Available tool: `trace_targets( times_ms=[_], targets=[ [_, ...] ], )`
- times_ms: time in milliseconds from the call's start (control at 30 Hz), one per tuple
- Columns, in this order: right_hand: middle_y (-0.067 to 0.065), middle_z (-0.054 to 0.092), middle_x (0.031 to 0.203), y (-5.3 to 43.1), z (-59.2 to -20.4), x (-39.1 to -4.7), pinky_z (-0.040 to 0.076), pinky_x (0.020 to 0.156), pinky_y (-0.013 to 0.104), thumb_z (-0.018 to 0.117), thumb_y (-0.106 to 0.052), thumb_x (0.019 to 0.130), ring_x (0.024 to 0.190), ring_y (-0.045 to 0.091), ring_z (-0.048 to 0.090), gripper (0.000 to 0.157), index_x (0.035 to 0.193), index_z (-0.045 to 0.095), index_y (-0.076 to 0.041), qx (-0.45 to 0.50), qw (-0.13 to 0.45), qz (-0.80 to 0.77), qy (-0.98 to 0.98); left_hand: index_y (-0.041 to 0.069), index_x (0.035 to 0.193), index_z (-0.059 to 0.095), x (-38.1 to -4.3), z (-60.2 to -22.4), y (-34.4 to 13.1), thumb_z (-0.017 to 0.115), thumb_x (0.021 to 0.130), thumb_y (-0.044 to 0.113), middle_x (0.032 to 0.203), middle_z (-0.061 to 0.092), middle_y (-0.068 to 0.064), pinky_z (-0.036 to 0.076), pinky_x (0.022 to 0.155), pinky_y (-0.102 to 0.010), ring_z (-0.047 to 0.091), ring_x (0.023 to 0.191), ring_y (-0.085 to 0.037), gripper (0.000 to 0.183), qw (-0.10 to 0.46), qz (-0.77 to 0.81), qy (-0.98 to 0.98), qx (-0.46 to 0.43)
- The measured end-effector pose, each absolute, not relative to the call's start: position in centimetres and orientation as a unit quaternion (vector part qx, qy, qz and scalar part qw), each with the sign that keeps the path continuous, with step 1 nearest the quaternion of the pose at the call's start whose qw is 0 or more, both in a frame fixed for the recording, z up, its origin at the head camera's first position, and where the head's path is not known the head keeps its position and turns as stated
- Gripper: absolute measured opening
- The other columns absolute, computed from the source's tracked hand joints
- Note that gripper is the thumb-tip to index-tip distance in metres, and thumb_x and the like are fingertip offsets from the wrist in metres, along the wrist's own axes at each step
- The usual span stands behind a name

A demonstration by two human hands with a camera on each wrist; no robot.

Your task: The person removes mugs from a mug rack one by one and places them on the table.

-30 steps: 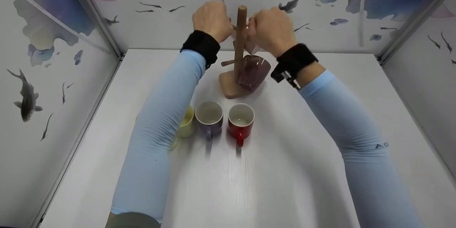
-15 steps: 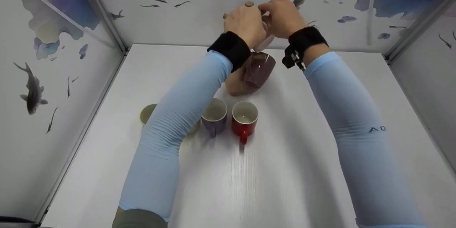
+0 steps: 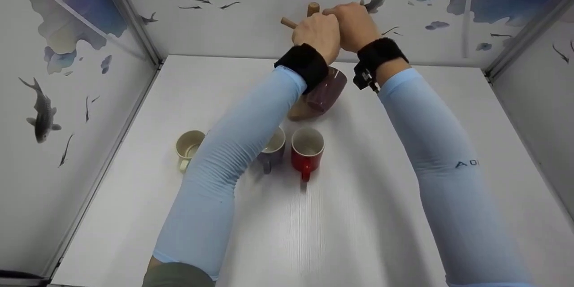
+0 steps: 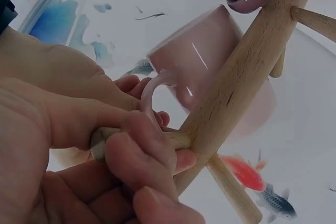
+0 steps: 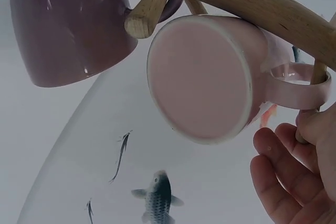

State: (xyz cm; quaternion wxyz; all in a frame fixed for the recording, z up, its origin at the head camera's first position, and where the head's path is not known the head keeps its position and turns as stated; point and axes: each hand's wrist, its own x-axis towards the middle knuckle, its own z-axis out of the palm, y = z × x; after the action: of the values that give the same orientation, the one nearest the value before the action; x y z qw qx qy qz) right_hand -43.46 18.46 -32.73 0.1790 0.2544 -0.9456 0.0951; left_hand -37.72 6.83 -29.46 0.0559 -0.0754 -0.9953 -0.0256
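A pink mug (image 5: 199,77) hangs tilted by its handle (image 5: 299,95), which loops over a peg of a wooden mug tree (image 4: 247,51). In the left wrist view, my left hand (image 3: 318,36) curls its fingers around that peg, close to the handle's lower end. My right hand (image 3: 356,27) is right beside it; in the right wrist view its thumb and fingers pinch near the peg's end. Hands and forearm hide the pink mug in the head view. Lower on the tree, a purple mug (image 3: 329,89) hangs on another peg.
A red mug (image 3: 307,154) and a greyish-purple mug (image 3: 271,154) stand upright on the white table (image 3: 358,215). Farther left is a cream mug (image 3: 188,145), partly behind the left sleeve (image 3: 219,175). Fish-patterned panels (image 3: 215,27) enclose the table.
My left hand has moved right, from the tree's left side to beside my right hand. Both hands now meet at the peg with the pink mug's handle.
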Motion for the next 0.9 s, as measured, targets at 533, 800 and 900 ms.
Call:
trace_targets(
  times_ms=[533, 800, 900],
  targets=[
    [0.028, 0.078, 0.096, 18.8, -32.0, -43.3, 0.061, 0.085, 0.058, 0.063, 0.007, 0.103, 0.085, 0.041, 0.066, 0.015, 0.105, 0.078, 0.006, 0.241, 0.155, 0.036, -0.957, 0.017, 0.132, 0.078, -37.5, -29.5, 5.6, 0.052, 0.116, 0.036, 0.117, 0.081, -0.002, 0.048, 0.056, -0.026, 0.065, 0.084, -0.013, 0.035, 0.063, -0.061, -0.993, -0.082],
    [0.030, 0.081, 0.106, 19.7, -32.0, -42.6, 0.065, 0.096, 0.060, 0.063, -0.009, 0.114, 0.099, 0.051, 0.077, 0.024, 0.118, 0.081, 0.006, 0.242, 0.166, 0.041, -0.955, 0.014, 0.134, 0.078, -38.1, -29.1, 4.4, 0.051, 0.117, 0.028, 0.128, 0.083, -0.006, 0.068, 0.095, -0.037, 0.078, 0.115, -0.021, 0.035, 0.037, -0.068, -0.989, -0.125],
    [0.030, 0.082, 0.103, 20.0, -32.0, -42.4, 0.065, 0.093, 0.059, 0.062, -0.010, 0.115, 0.094, 0.050, 0.077, 0.025, 0.115, 0.081, 0.006, 0.244, 0.170, 0.040, -0.954, 0.014, 0.129, 0.080, -38.2, -29.1, 4.0, 0.053, 0.116, 0.030, 0.118, 0.081, -0.004, 0.066, 0.093, -0.035, 0.073, 0.105, -0.018, 0.034, 0.033, -0.081, -0.988, -0.129]
  ],
)
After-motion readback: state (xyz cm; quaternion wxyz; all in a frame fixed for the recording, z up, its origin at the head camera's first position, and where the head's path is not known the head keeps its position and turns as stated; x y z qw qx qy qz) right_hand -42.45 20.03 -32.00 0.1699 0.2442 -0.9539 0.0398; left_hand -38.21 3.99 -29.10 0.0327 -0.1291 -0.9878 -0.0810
